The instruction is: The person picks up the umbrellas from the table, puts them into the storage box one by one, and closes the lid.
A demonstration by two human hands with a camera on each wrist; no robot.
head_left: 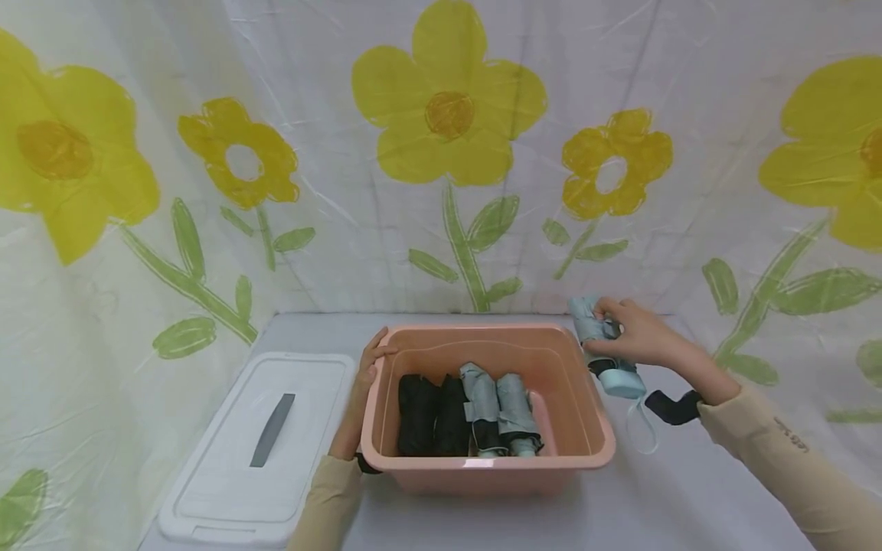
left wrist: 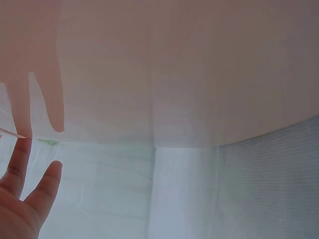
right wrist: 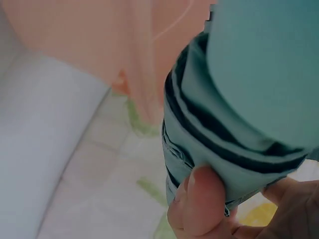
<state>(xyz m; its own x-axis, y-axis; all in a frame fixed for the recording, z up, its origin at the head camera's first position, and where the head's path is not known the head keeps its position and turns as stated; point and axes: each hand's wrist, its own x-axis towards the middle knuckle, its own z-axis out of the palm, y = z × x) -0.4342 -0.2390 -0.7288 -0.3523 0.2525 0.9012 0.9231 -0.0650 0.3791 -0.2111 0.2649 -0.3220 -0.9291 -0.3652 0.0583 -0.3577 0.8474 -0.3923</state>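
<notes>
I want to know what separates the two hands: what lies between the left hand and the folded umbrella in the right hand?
In the head view, the pink bin lies between the left hand and the light blue umbrella that the right hand grips.

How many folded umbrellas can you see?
5: two black and two light blue in the pink bin; one held in the right hand. Others may be hidden.

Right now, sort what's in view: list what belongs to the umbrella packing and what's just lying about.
In hand:
- right hand grips a light blue folded umbrella
- left hand rests on the pink bin
- two black and two blue folded umbrellas inside it

Lying about:
- white lid left of the bin
- flowered cloth behind
</notes>
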